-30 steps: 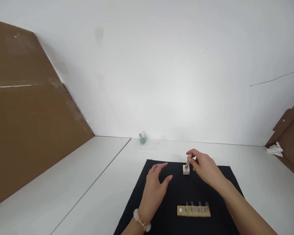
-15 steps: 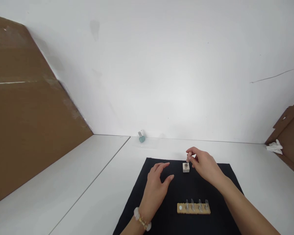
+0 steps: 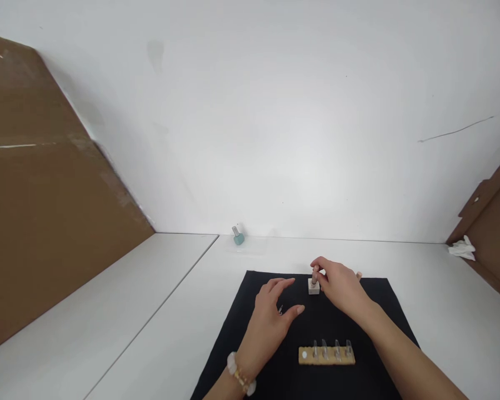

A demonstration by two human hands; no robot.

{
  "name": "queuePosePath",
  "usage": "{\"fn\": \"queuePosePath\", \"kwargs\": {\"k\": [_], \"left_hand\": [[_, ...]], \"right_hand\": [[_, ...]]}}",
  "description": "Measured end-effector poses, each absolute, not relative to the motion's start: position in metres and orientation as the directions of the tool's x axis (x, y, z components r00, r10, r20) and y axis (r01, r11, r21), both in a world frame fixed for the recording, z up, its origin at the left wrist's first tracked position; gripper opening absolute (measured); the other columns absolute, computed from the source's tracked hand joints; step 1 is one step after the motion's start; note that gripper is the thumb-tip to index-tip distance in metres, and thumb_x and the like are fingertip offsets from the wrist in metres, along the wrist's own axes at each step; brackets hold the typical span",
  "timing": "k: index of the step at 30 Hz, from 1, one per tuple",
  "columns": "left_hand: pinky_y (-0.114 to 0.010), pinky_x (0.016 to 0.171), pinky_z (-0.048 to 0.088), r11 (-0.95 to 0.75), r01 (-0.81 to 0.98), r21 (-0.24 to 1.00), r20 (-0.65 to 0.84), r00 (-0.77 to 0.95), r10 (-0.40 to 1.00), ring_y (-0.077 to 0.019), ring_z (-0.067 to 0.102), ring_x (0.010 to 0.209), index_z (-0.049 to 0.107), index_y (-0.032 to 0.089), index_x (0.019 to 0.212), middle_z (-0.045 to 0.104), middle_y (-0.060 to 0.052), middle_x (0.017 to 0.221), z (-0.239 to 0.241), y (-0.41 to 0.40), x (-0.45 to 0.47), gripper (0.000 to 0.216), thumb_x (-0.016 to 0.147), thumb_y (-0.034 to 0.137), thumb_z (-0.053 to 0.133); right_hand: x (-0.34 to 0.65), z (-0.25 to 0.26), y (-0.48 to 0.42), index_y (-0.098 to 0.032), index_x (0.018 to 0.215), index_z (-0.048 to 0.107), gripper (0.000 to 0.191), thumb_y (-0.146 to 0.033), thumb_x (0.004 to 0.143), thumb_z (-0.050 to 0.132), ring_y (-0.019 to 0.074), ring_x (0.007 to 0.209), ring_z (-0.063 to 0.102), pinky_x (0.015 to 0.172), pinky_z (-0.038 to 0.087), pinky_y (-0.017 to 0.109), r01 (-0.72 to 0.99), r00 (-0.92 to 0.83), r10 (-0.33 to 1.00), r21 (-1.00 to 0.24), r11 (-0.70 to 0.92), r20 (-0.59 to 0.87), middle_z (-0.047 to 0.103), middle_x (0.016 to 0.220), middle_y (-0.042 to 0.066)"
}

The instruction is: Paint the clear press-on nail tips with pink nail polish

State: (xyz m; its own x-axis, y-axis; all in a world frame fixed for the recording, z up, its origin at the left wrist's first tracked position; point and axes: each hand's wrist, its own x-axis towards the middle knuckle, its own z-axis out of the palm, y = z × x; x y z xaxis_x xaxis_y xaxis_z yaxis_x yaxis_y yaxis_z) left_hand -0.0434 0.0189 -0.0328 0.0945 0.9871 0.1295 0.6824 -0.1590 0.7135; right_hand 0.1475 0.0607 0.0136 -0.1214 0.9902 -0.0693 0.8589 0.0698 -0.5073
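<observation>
Right hand [image 3: 337,286] pinches the cap [image 3: 315,274] atop the small bottle [image 3: 313,288], centre frame.
Left hand [image 3: 270,322] spread loose, gripping nothing, lower left of it.

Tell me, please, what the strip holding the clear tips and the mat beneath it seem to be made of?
The strip looks like pale bare wood: tan and matte. The tips standing in it look like clear plastic, as the mat shows through. The mat seems black matte cloth or foam; its texture is too fine to tell.
</observation>
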Motion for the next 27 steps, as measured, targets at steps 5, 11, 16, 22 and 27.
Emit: {"fn": "queuePosePath", "kwargs": {"k": [5, 11, 16, 22, 27], "left_hand": [[-0.05, 0.114, 0.043, -0.228, 0.776, 0.588, 0.067, 0.234, 0.97, -0.0322, 0.059, 0.128, 0.066, 0.021, 0.133, 0.069, -0.01, 0.13, -0.015, 0.046, -0.027, 0.055, 0.08, 0.02, 0.083], [-0.052, 0.096, 0.057, -0.281, 0.843, 0.458, -0.064, 0.346, 0.936, -0.029, 0.068, 0.113, 0.067, 0.017, 0.126, 0.068, -0.01, 0.13, -0.02, 0.086, 0.001, 0.032, 0.098, 0.032, 0.071], [-0.049, 0.093, 0.06, -0.306, 0.84, 0.448, -0.044, 0.362, 0.931, -0.0274, 0.07, 0.11, 0.065, 0.019, 0.129, 0.067, -0.01, 0.132, -0.026, 0.096, -0.007, 0.032, 0.1, 0.032, 0.068], [-0.049, 0.091, 0.06, -0.252, 0.855, 0.454, -0.006, 0.286, 0.958, -0.0271, 0.07, 0.109, 0.065, 0.018, 0.127, 0.068, -0.01, 0.13, -0.02, 0.107, -0.05, 0.031, 0.1, 0.032, 0.069], [-0.049, 0.092, 0.06, -0.235, 0.888, 0.394, -0.043, 0.273, 0.961, -0.0275, 0.07, 0.11, 0.065, 0.019, 0.129, 0.067, -0.01, 0.132, -0.028, 0.106, -0.053, 0.032, 0.1, 0.032, 0.068]], "right_hand": [[0.149, 0.016, 0.061, -0.029, 0.135, 0.064, 0.04, -0.025, 0.096, 0.058, 0.0361, 0.108, 0.073, 0.092, 0.048, 0.054, 0.846, -0.15, 0.989, -0.52, 0.119, -0.018, 0.076, 0.127, 0.008], [0.184, 0.056, 0.048, -0.026, 0.136, 0.063, 0.04, -0.042, 0.102, 0.049, 0.024, 0.088, 0.076, 0.08, 0.055, 0.037, 0.792, -0.039, 0.981, -0.593, 0.146, 0.19, 0.076, 0.123, 0.008], [0.218, 0.082, 0.035, -0.028, 0.125, 0.07, 0.04, -0.052, 0.101, 0.05, 0.0245, 0.08, 0.075, 0.071, 0.055, 0.036, 0.726, 0.111, 0.924, -0.664, 0.177, 0.367, 0.078, 0.092, 0.006], [0.228, 0.09, 0.031, -0.028, 0.117, 0.074, 0.037, -0.053, 0.098, 0.054, 0.0253, 0.078, 0.073, 0.063, 0.052, 0.034, 0.719, 0.131, 0.889, -0.66, 0.219, 0.439, 0.077, 0.087, 0.006], [0.229, 0.097, 0.023, -0.028, 0.116, 0.074, 0.037, -0.053, 0.097, 0.053, 0.0249, 0.076, 0.072, 0.062, 0.051, 0.034, 0.734, 0.15, 0.884, -0.649, 0.201, 0.443, 0.077, 0.085, 0.006]]}}
